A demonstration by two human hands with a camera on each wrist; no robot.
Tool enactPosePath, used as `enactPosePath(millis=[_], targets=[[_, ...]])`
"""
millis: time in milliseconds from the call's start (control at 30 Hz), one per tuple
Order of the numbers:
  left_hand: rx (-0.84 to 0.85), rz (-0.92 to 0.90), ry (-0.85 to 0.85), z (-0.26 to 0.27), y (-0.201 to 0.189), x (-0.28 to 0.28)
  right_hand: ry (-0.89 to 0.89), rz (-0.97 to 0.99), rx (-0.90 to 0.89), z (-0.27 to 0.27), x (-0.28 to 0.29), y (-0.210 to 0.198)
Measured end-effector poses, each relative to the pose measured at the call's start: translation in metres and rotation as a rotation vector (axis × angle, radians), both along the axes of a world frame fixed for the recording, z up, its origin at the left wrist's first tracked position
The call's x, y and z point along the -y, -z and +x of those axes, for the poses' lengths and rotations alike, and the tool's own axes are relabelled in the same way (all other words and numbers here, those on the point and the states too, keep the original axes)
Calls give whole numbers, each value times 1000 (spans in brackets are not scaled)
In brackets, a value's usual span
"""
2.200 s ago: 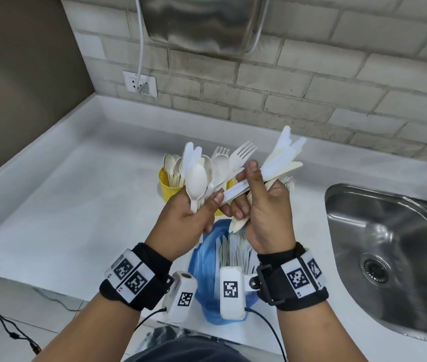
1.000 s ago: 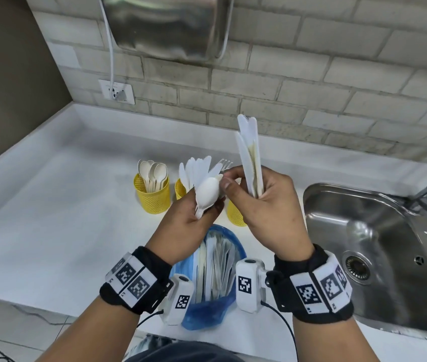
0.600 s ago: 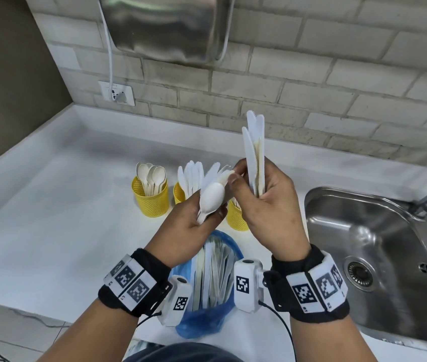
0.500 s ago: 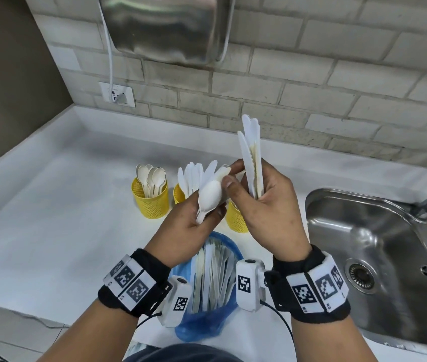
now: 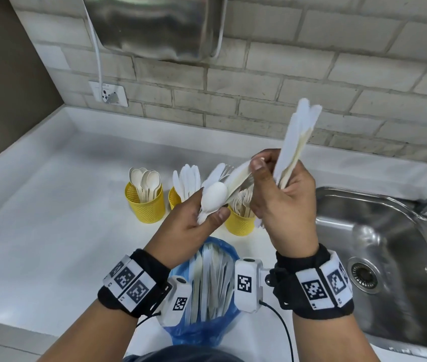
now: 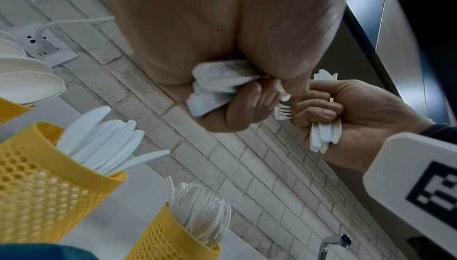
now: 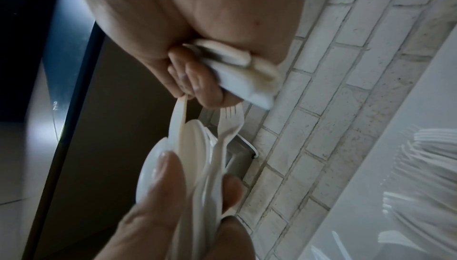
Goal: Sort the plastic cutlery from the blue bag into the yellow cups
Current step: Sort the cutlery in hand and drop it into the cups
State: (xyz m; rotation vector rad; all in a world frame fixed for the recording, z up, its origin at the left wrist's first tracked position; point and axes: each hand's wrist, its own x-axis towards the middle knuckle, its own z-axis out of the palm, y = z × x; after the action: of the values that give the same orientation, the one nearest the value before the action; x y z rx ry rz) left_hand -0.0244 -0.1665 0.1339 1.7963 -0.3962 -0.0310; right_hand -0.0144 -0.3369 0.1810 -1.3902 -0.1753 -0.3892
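Head view: right hand [image 5: 284, 205] clenches a sheaf of knives [image 5: 296, 142] upright while its thumb and forefinger pinch one piece out of the mixed bundle [image 5: 215, 194] of spoon, fork and knife gripped by the left hand [image 5: 194, 226]. Beyond stand three yellow cups: spoon cup [image 5: 145, 202], knife cup [image 5: 174, 198], fork cup [image 5: 239, 223], all partly filled. Blue bag [image 5: 202, 327], nearest the body, holds much cutlery; sorting appears roughly midway.

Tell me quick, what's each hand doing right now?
Left hand: closed round a mixed bunch of cutlery, spoon on top.
Right hand: closed round a bundle of knives, fingers also pinching one piece from the left's bunch.
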Motion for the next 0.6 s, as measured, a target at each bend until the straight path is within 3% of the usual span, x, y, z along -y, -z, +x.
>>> enactPosePath(millis=[167,367,600], targets=[[-5,2,9,3,0,2,-8,171,-46,2,2,1],[14,25,9,8,6,-1,-97,-39,-129,1,1,5],[8,31,27,8,6,-1,46,136,-85,7,0,6]])
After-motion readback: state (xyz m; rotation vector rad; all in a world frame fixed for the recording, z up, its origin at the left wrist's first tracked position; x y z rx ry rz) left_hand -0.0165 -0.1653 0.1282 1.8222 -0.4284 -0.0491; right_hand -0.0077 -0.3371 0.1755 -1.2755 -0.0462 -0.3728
